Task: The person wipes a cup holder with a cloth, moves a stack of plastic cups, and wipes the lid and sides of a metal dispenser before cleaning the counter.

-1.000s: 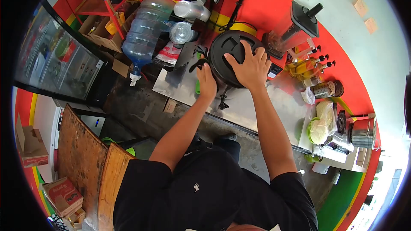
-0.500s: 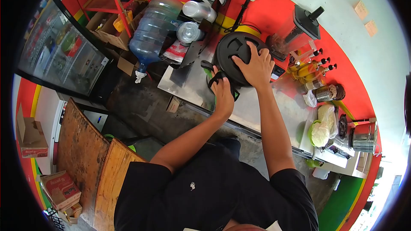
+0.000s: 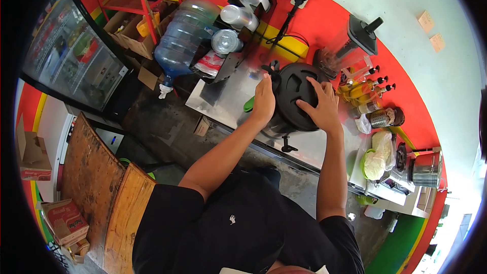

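A drink dispenser with a round black lid [image 3: 293, 90] stands on the steel counter [image 3: 205, 96]. Its small black tap [image 3: 289, 144] points toward my body. My right hand [image 3: 324, 109] grips the lid, thumb on top and the other fingers curled at its right edge. Along the left side, my left hand [image 3: 264, 99] is closed against the dispenser, its fingertips by a black side handle [image 3: 274, 68]. The left thumb is hidden. A green item [image 3: 248, 104] shows beside that wrist.
A blender [image 3: 350, 40] and several pump bottles [image 3: 362, 89] stand to the right. Farther along are a bagged green bowl [image 3: 376, 165] and a steel pot [image 3: 426, 170]. A large water jug [image 3: 185, 40] and stacked plastic cups [image 3: 238, 18] are at the left.
The dispenser has turned and come nearer to me, and its tap now shows at the front. Both hands moved with it; the left now lies along its side.
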Demonstrator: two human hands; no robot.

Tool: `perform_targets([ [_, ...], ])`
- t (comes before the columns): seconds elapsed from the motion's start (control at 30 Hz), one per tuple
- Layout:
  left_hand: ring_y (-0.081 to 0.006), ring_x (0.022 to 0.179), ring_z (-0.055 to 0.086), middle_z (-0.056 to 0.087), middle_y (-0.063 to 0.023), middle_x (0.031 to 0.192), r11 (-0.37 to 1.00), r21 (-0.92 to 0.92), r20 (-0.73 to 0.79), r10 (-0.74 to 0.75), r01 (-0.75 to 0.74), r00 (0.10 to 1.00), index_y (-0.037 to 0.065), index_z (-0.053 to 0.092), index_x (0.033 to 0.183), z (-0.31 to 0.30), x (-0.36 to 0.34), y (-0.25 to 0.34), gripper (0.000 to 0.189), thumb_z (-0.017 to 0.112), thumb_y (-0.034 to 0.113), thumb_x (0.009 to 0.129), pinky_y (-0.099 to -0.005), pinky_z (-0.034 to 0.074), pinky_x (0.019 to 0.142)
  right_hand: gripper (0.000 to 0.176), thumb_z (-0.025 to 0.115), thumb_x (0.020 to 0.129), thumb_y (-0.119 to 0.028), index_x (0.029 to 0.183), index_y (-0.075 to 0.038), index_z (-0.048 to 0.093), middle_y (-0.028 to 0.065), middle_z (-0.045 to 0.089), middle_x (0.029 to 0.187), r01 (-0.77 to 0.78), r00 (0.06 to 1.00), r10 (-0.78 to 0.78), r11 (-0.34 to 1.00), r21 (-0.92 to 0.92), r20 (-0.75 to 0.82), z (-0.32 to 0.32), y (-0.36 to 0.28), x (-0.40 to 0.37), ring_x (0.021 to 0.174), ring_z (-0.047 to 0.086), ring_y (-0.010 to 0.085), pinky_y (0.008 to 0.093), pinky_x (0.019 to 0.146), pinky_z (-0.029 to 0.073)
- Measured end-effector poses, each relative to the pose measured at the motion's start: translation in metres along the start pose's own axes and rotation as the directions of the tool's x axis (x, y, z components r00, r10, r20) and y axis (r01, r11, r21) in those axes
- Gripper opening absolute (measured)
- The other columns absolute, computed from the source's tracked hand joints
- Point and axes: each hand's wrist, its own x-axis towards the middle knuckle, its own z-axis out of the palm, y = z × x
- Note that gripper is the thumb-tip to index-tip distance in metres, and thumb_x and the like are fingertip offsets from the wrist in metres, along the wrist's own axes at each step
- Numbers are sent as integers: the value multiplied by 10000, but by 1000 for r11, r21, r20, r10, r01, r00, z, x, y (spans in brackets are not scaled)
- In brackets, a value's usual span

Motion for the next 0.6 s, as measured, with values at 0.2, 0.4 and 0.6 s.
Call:
perform_targets([
  [0.2,-190,1243,644,660,-106,1389,952,-16,248,-293,306,923,87,517,1546,22,9,17,733,209,607,1131,-336,488,1105,822,826,808,-394,1562,-277,519,127,486,1380,4,991,-12,998,68,130,-36,23,-28,1339,461,346,483,1180,307],
  [0.4,-155,1209,643,697,-79,1334,862,292,585,-503,414,635,89,723,1332,73,51,30,819,238,703,1088,-340,474,1115,834,828,708,-360,1504,-301,585,123,504,1368,-24,995,20,999,48,94,-40,35,-64,1321,480,334,475,1100,353],
  [0.6,-168,1145,680,716,-93,1302,648,420,671,-693,635,263,67,714,1338,111,85,-8,740,357,665,1088,-332,550,1010,757,809,687,-370,1418,-242,658,116,562,1291,-30,992,27,999,-25,-124,-29,24,-77,1221,531,327,465,1017,376],
])
